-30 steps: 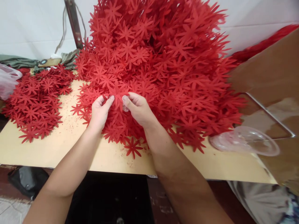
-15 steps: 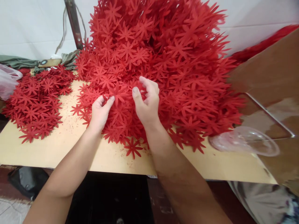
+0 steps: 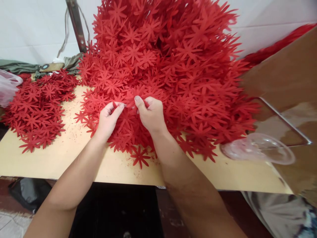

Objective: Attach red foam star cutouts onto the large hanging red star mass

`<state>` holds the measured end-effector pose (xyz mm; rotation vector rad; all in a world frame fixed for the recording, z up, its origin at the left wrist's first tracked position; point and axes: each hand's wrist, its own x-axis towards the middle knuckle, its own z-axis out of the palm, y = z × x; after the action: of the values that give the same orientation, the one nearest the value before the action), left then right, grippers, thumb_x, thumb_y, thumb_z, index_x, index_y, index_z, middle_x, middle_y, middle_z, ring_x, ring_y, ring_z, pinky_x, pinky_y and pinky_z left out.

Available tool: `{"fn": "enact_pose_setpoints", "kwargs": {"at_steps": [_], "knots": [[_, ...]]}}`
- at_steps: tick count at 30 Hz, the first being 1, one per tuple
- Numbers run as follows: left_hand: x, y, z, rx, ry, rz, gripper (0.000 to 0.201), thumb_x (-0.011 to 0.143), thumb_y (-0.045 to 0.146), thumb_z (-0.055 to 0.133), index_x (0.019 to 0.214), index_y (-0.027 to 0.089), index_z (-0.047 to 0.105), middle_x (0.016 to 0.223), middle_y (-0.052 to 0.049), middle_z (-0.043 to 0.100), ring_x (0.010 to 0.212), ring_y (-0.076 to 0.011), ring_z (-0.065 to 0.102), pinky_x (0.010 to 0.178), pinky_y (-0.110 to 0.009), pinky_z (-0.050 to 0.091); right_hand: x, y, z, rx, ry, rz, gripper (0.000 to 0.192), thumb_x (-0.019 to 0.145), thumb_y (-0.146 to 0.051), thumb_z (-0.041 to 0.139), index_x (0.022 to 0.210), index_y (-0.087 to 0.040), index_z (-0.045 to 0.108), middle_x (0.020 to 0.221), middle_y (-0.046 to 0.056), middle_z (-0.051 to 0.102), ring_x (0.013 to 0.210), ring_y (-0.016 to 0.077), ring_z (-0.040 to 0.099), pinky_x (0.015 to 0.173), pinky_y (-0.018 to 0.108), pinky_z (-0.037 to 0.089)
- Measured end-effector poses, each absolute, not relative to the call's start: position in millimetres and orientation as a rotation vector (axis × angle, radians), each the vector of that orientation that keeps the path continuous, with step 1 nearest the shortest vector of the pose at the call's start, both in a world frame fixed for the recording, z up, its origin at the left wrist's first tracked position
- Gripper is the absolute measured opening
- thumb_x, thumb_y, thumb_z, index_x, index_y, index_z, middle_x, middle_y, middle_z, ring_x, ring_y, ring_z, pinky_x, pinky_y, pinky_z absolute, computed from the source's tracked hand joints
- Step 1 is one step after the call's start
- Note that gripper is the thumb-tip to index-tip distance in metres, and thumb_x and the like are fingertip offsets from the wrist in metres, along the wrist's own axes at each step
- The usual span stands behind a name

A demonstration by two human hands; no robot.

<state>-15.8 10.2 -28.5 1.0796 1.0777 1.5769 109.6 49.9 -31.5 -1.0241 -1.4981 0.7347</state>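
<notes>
"What's on your feed?"
"The bench [image 3: 29, 163], first. I see a large red pile [image 3: 190, 79] rising near its far edge, a smaller pile [image 3: 41, 107] by its left edge."
"The hands?"
"My view shows left hand [image 3: 108, 117] and right hand [image 3: 152, 114] each pinching one red flower [image 3: 130, 100], slightly blurred, above the large pile's near-edge side."

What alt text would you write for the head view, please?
A person's left hand and right hand pinch blurred red petalled cutouts at a large heap of them on a pale table. A smaller heap lies to the left.
</notes>
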Motion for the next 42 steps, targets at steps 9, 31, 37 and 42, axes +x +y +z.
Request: {"fn": "enact_pose_setpoints", "kwargs": {"at_steps": [9,31,37,42], "knots": [[-13,10,-30,1.044,1.026,1.627,0.026,0.063,0.038,0.076,0.068,0.017,0.062,0.060,0.006,0.057,0.054,-0.0037,0.048,0.058,-0.018,0.042,95,40,-30,-0.768,-1.568,1.110,0.054,0.072,-0.070,0.046,0.055,-0.020,0.037,0.053,-0.005,0.032,0.050,0.0060,0.031,0.048,0.024,0.032],[-18,16,-33,0.917,1.042,1.758,0.033,0.059,0.041,0.078,0.059,0.016,0.057,0.046,0.008,0.043,0.043,-0.0025,0.035,0.045,-0.018,0.030,111,57,-33,-0.999,-1.333,0.808,0.055,0.076,-0.063,0.050,0.050,-0.021,0.024,0.046,-0.006,0.021,0.043,0.0041,0.021,0.042,0.024,0.020],[-15,13,-31,1.082,1.025,1.670,0.031,0.059,0.043,0.077,0.064,0.017,0.060,0.056,0.006,0.052,0.053,-0.0044,0.045,0.061,-0.019,0.043,111,56,-38,-0.999,-1.420,0.949,0.059,0.079,-0.067,0.039,0.046,-0.023,0.019,0.040,-0.005,0.017,0.038,0.0057,0.019,0.036,0.025,0.018],[-15,13,-33,1.156,1.056,1.667,0.029,0.060,0.041,0.077,0.071,0.019,0.063,0.068,0.004,0.060,0.064,-0.0061,0.052,0.069,-0.020,0.045,111,53,-37,-1.029,-1.592,0.937,0.063,0.075,-0.074,0.037,0.044,-0.021,0.022,0.041,-0.005,0.019,0.040,0.0042,0.020,0.040,0.025,0.014]]}}
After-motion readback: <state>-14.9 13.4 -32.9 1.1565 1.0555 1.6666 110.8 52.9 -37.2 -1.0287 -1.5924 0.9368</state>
